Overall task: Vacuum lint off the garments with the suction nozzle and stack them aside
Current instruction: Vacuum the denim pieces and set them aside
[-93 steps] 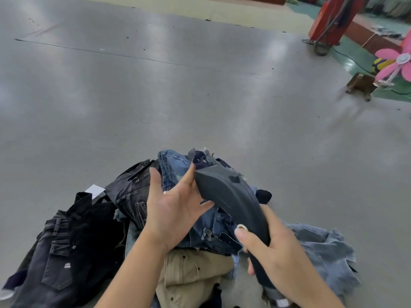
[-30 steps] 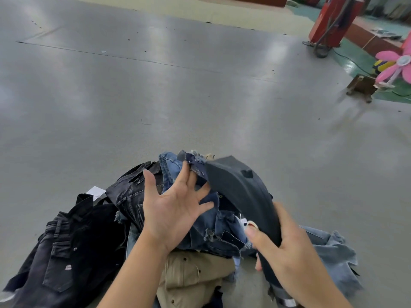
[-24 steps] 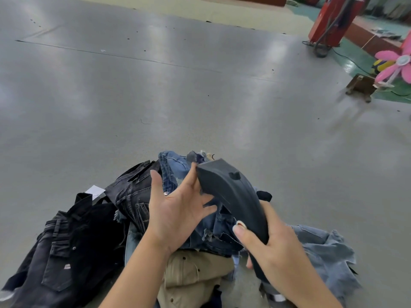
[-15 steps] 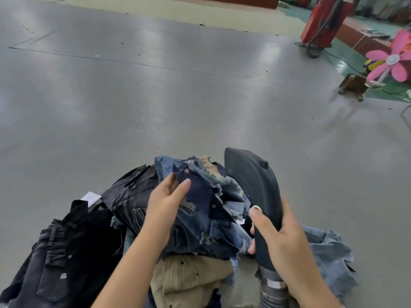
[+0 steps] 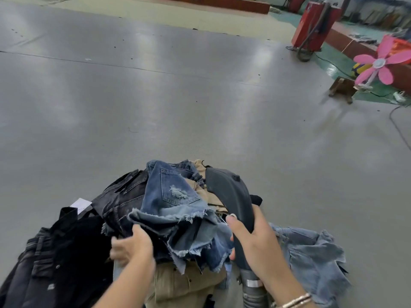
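Observation:
A pile of garments lies on the grey floor in front of me. On top are frayed blue denim shorts (image 5: 173, 196). My left hand (image 5: 131, 246) grips their near hem at the pile's left side. My right hand (image 5: 253, 243) holds the dark grey suction nozzle (image 5: 231, 194), its head raised just right of the shorts, with a ribbed hose (image 5: 253, 292) running down below my wrist. Under the shorts are khaki trousers (image 5: 178, 283) and dark denim (image 5: 120, 198).
Black garments (image 5: 51, 263) lie at the left with a white tag (image 5: 80, 205). Light blue denim (image 5: 311, 261) lies at the right. Far right stand a red machine (image 5: 315, 25), a wooden stool (image 5: 342, 87), a pink flower fan (image 5: 378, 65) and cables.
My left hand dropped from the top of the denim to the near hem and turned the shorts over. The nozzle lifted off the cloth and moved right.

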### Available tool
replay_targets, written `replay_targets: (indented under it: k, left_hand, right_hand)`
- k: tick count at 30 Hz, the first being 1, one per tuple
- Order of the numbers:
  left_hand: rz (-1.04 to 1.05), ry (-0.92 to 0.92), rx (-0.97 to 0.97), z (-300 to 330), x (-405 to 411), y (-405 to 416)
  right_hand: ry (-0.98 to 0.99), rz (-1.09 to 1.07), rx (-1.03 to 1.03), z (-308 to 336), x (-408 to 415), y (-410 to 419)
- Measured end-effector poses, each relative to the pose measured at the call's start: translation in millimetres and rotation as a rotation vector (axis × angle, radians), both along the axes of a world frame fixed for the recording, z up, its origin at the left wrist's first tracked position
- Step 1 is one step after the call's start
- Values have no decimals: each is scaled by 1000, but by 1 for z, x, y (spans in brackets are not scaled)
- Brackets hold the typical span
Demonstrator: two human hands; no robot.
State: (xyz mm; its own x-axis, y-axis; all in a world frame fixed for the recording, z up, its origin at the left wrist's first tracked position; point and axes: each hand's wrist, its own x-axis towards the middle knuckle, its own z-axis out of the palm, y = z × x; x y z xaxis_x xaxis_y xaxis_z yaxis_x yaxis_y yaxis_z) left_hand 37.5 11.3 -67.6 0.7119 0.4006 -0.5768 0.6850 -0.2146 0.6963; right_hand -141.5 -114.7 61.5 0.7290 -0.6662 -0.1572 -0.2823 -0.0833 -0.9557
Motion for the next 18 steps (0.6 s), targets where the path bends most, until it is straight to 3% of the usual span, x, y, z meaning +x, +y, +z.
replay_targets:
  k: [3, 8, 13, 15, 18]
  left_hand:
    - [114, 93, -235, 7, -38, -23]
    - [-120, 360, -546, -3, -25, -37]
    - [-207, 215, -499, 29, 6, -49]
    - [-297, 256, -761, 78, 9, -69]
    - [-418, 121, -1049, 129, 22, -84]
  right_hand:
    - [-12, 11, -12, -4, 3, 0]
    - [1, -2, 0, -8, 0, 1]
    - [-12, -64, -14, -10, -2, -4]
    - [-42, -120, 15, -5, -4, -5]
    - [-111, -219, 44, 5, -9, -7]
